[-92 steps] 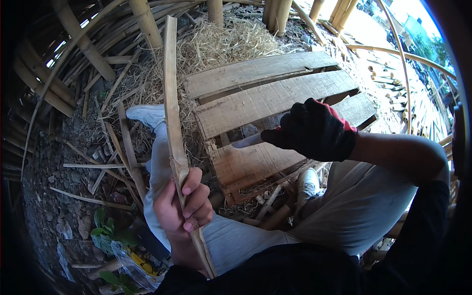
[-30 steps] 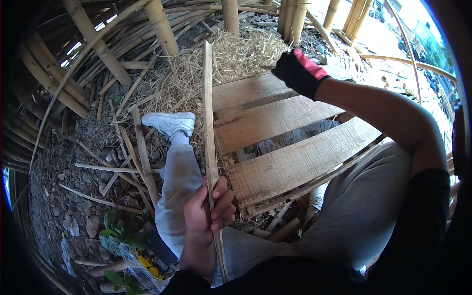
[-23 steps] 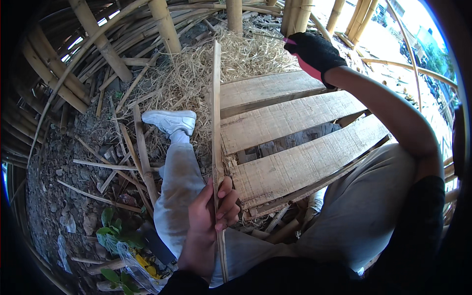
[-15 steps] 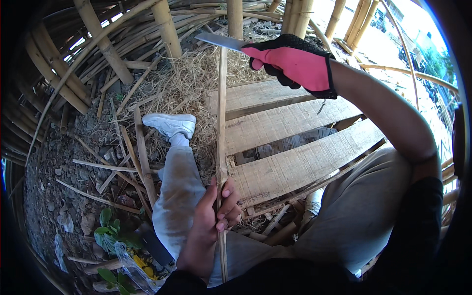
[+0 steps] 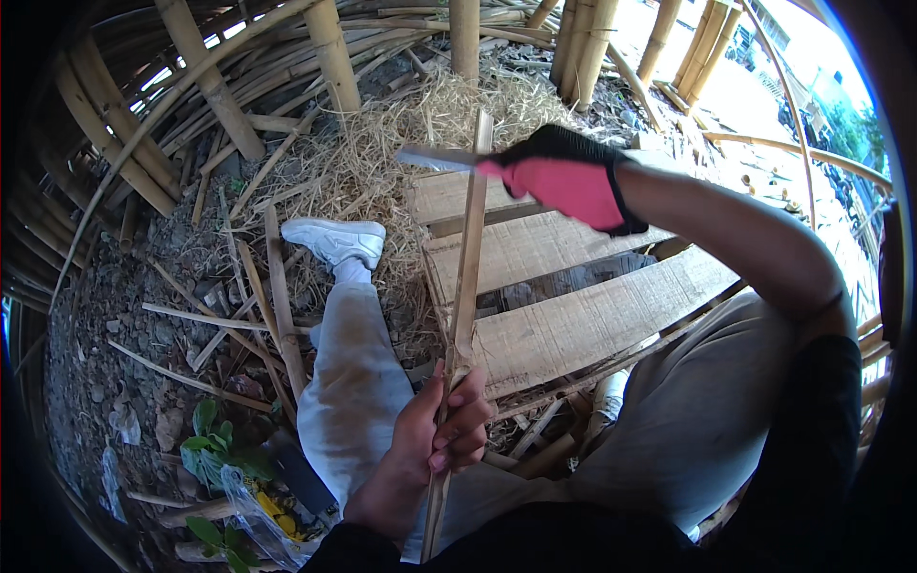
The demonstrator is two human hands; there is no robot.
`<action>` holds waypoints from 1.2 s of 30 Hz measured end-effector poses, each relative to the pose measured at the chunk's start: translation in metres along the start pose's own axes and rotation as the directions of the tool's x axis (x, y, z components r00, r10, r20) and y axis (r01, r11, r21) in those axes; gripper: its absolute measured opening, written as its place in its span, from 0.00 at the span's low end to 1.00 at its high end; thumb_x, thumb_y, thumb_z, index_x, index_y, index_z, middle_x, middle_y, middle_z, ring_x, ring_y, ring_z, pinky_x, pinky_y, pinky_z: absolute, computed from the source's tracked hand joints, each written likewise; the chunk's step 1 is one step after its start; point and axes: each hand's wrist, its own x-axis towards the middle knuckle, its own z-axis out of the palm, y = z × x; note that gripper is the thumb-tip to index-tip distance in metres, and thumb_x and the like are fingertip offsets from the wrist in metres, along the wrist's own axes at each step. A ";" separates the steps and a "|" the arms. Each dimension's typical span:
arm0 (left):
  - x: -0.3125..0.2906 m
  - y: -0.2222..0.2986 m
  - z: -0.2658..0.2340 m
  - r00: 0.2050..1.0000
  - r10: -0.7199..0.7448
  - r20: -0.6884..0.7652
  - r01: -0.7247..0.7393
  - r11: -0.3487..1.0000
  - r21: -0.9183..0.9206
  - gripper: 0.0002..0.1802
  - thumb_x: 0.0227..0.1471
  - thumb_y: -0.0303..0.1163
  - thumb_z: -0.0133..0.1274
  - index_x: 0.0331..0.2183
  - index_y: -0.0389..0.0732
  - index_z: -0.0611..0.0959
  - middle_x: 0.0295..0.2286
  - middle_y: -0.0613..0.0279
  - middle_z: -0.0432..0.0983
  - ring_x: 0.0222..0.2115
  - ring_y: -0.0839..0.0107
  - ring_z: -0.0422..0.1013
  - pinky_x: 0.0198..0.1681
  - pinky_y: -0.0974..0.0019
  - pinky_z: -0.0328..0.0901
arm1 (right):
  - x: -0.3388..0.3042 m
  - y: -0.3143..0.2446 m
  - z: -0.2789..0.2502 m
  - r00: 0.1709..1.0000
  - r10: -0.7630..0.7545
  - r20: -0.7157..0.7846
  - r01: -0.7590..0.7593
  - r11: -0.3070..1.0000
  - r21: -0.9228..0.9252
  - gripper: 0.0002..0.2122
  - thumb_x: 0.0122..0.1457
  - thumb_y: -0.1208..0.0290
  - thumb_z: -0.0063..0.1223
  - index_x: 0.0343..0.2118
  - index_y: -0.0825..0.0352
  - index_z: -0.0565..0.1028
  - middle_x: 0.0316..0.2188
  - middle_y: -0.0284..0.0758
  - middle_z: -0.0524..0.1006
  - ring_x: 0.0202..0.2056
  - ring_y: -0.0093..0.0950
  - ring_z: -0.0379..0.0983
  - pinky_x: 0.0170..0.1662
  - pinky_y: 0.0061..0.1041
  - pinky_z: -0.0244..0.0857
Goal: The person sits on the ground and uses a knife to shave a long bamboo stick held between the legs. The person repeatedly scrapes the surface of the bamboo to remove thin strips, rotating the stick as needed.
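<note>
My bare left hand [image 5: 435, 444] grips a long thin bamboo strip [image 5: 465, 277] near its lower part and holds it upright over my lap. My right hand [image 5: 565, 177], in a black and pink glove, holds a knife [image 5: 435, 158] whose blade points left and meets the strip close to its top end. My left leg in light trousers stretches forward, ending in a white shoe [image 5: 334, 239].
Pale wooden planks [image 5: 564, 315] lie on the ground before me, with dry straw [image 5: 382, 143] behind them. Bamboo poles [image 5: 330, 48] lean all around. Loose bamboo slats [image 5: 282, 296] litter the gravel at left, beside green leaves and a plastic bag [image 5: 239, 487].
My right hand swung from the far right back toward the strip, bringing the knife blade down to its top end. The left hand kept its hold and turned the strip more upright.
</note>
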 end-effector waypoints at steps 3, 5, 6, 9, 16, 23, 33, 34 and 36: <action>-0.002 -0.001 -0.003 1.000 -0.012 0.021 0.013 0.998 -0.063 0.26 0.68 0.61 0.31 0.28 0.51 0.64 0.10 0.75 0.52 0.04 0.83 0.48 0.08 0.75 0.42 | -0.009 0.013 0.016 0.993 0.021 0.114 -0.023 1.000 0.015 0.15 0.64 0.56 0.53 0.24 0.58 0.72 0.17 0.24 0.62 0.19 0.19 0.55 0.25 0.27 0.53; -0.004 0.002 -0.004 0.999 0.004 0.046 0.000 0.997 -0.074 0.25 0.69 0.60 0.30 0.29 0.52 0.64 0.10 0.76 0.53 0.04 0.83 0.49 0.08 0.75 0.41 | 0.012 0.008 0.002 0.992 0.101 0.077 -0.110 0.987 0.121 0.13 0.64 0.59 0.51 0.23 0.58 0.70 0.17 0.25 0.63 0.19 0.20 0.55 0.26 0.27 0.54; -0.006 0.005 -0.001 0.998 0.019 0.065 -0.015 0.998 -0.067 0.25 0.69 0.60 0.30 0.29 0.52 0.64 0.10 0.76 0.53 0.04 0.83 0.49 0.08 0.75 0.41 | 0.007 0.008 -0.001 0.988 0.153 0.013 -0.153 0.977 0.149 0.13 0.64 0.60 0.50 0.23 0.59 0.70 0.17 0.25 0.63 0.19 0.20 0.55 0.25 0.27 0.53; -0.017 0.005 0.002 0.995 0.052 0.090 -0.046 0.997 -0.062 0.25 0.69 0.60 0.30 0.29 0.52 0.65 0.10 0.76 0.54 0.04 0.84 0.49 0.08 0.75 0.41 | -0.029 -0.010 0.022 0.991 -0.055 0.124 0.062 0.996 -0.059 0.13 0.64 0.62 0.46 0.23 0.60 0.69 0.17 0.24 0.61 0.19 0.21 0.54 0.26 0.26 0.52; -0.014 0.006 0.001 0.992 0.035 0.119 -0.024 0.995 -0.095 0.25 0.68 0.61 0.29 0.29 0.53 0.65 0.10 0.76 0.53 0.04 0.83 0.48 0.09 0.75 0.42 | -0.011 0.012 0.028 0.987 -0.152 0.045 0.156 0.983 -0.098 0.14 0.64 0.60 0.50 0.35 0.62 0.84 0.24 0.32 0.78 0.28 0.20 0.70 0.33 0.30 0.64; -0.015 0.008 0.002 0.999 0.031 0.029 -0.031 1.000 -0.002 0.25 0.68 0.61 0.29 0.29 0.53 0.65 0.10 0.77 0.53 0.04 0.84 0.47 0.08 0.76 0.42 | -0.012 -0.002 0.033 0.999 0.000 0.040 -0.003 0.997 0.079 0.16 0.68 0.56 0.53 0.28 0.62 0.78 0.15 0.23 0.62 0.17 0.17 0.55 0.20 0.26 0.54; -0.016 0.011 0.001 0.992 0.071 0.108 -0.066 0.997 -0.049 0.25 0.69 0.59 0.29 0.30 0.52 0.65 0.10 0.76 0.54 0.04 0.83 0.49 0.08 0.76 0.42 | -0.021 -0.001 0.037 0.971 -0.097 0.218 0.104 0.994 -0.024 0.22 0.69 0.46 0.45 0.42 0.61 0.82 0.25 0.33 0.78 0.25 0.21 0.73 0.30 0.27 0.67; -0.018 0.012 0.002 0.991 0.086 0.099 -0.082 0.996 -0.046 0.25 0.69 0.59 0.29 0.30 0.52 0.65 0.10 0.76 0.54 0.04 0.83 0.49 0.08 0.76 0.42 | -0.017 -0.016 0.030 0.972 0.097 0.213 -0.123 0.986 0.110 0.23 0.68 0.44 0.46 0.43 0.61 0.82 0.26 0.34 0.78 0.27 0.21 0.75 0.33 0.28 0.68; -0.015 0.012 0.002 0.992 0.071 0.102 -0.067 0.997 -0.040 0.25 0.69 0.59 0.29 0.30 0.52 0.65 0.10 0.76 0.54 0.04 0.83 0.49 0.08 0.76 0.42 | -0.014 -0.019 0.044 0.978 0.205 -0.049 -0.194 0.966 0.169 0.23 0.66 0.43 0.49 0.38 0.62 0.81 0.13 0.22 0.67 0.16 0.15 0.61 0.21 0.25 0.57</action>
